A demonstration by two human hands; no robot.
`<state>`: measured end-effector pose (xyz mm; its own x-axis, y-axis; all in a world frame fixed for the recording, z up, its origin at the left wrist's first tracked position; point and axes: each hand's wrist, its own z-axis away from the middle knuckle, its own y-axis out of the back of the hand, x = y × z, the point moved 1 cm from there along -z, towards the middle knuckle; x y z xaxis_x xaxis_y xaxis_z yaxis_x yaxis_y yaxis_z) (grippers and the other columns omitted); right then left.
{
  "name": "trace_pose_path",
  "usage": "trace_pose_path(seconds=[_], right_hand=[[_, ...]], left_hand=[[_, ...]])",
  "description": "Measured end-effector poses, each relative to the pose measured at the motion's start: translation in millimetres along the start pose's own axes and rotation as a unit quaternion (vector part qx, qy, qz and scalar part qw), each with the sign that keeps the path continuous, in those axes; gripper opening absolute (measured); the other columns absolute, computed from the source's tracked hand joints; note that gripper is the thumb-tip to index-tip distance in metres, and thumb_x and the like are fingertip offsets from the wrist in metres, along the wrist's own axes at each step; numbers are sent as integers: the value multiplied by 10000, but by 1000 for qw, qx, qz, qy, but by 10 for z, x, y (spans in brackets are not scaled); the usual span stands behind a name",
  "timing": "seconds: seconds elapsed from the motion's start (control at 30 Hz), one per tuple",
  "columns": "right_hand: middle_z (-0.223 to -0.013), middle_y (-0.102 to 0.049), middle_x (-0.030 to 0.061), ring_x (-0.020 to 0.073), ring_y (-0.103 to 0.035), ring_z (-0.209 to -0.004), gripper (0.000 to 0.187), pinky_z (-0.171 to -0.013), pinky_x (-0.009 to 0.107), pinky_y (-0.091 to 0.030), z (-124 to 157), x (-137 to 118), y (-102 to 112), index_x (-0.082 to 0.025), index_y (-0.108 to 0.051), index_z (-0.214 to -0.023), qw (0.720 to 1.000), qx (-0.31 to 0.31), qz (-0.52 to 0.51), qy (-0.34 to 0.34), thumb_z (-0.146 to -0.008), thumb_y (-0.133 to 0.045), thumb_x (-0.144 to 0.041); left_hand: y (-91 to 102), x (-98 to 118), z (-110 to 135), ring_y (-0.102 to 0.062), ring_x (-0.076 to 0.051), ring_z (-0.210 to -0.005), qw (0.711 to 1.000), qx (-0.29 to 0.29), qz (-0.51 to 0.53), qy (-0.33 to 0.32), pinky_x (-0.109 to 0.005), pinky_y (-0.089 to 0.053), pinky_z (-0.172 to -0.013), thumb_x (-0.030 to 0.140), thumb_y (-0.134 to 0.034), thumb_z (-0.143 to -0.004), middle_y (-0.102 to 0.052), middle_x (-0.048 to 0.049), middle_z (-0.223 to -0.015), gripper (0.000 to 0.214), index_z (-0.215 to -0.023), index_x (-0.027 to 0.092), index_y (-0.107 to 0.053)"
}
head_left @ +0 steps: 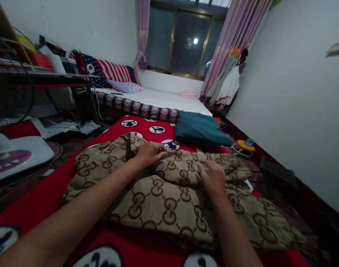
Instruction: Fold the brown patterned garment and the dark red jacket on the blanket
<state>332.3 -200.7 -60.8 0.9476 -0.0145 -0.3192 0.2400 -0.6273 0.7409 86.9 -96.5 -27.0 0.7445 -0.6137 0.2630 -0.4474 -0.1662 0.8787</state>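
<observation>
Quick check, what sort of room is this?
Most likely a bedroom in a home: a bed with a patterned lilac pillow stands below the window, and clothes hang near the right-hand wall.

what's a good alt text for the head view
A person's left hand and right hand touch a tan garment printed with brown interlocking Gs, spread on a red blanket; beyond are a folded teal cloth and a white-sheeted bed.

Tan garment, brown double-G print; red blanket, black-and-white discs
</observation>
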Motion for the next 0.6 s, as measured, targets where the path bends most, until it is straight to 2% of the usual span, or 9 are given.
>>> trace_pose_path(seconds=[0.07,0.13,0.2,0.27,0.37,0.43,0.5,0.6], right_hand=[[-1153,-670,107,267,-578,-1098,314,-991,459,-408,17,-225,10,-208,-675,-1131,995,30,-60,74,-905,-530,-371],[-1247,-633,90,240,-550,-1167,359,-1013,415,-410,87,-438,-90,-231,-633,-1221,984,-24,-108,140,-923,-511,-390],[-1298,-610,83,236,-538,-1201,392,-1011,411,-423,187,-573,-261,-237,-606,-1267,972,-106,-119,172,-927,-505,-403],[-1326,-594,85,255,-530,-1218,422,-1016,445,-420,264,-612,-419,-233,-591,-1289,969,-143,-104,170,-920,-512,-422],[-1336,-585,90,262,-527,-1223,435,-1021,465,-419,293,-568,-534,-222,-589,-1288,970,-141,-104,168,-918,-507,-436],[-1320,-595,96,261,-534,-1217,434,-1018,464,-427,277,-533,-543,-214,-598,-1273,969,-134,-114,172,-917,-506,-444],[-1306,-603,98,263,-542,-1209,434,-1013,467,-433,262,-516,-534,-216,-605,-1264,969,-128,-122,172,-912,-513,-452],[-1300,-609,95,266,-547,-1205,425,-1013,475,-435,261,-516,-526,-229,-611,-1256,969,-123,-129,169,-910,-518,-457]], left_hand=[[44,35,35,-658,-180,-802,997,-22,39,-56,-237,-408,-668,473,-563,-886,-741,-30,-868,292,-952,252,-742],[90,8,50,-650,-170,-778,994,-55,38,-83,-234,-393,-652,504,-463,-935,-736,-32,-846,380,-939,246,-742],[150,-128,42,-645,-181,-773,994,-86,-8,-73,-248,-394,-663,509,-363,-970,-729,-54,-829,478,-925,225,-745],[232,-367,20,-644,-204,-792,989,-114,-73,-58,-276,-410,-717,510,-317,-978,-721,-85,-815,550,-869,187,-749],[372,-807,-22,-640,-222,-907,980,-149,-105,-80,-305,-413,-855,492,-355,-967,-724,-87,-888,518,-829,185,-750],[446,-1072,-55,-620,-204,-1019,979,-165,-75,-94,-285,-399,-927,416,-428,-946,-718,-55,-1025,373,-905,234,-751],[486,-1276,-102,-583,-184,-1118,981,-164,-59,-81,-260,-390,-970,294,-517,-885,-673,-30,-1188,250,-1012,276,-731],[485,-1457,-205,-532,-183,-1203,987,-141,-74,-36,-260,-378,-1014,137,-547,-780,-604,-39,-1315,426,-1167,263,-672]])
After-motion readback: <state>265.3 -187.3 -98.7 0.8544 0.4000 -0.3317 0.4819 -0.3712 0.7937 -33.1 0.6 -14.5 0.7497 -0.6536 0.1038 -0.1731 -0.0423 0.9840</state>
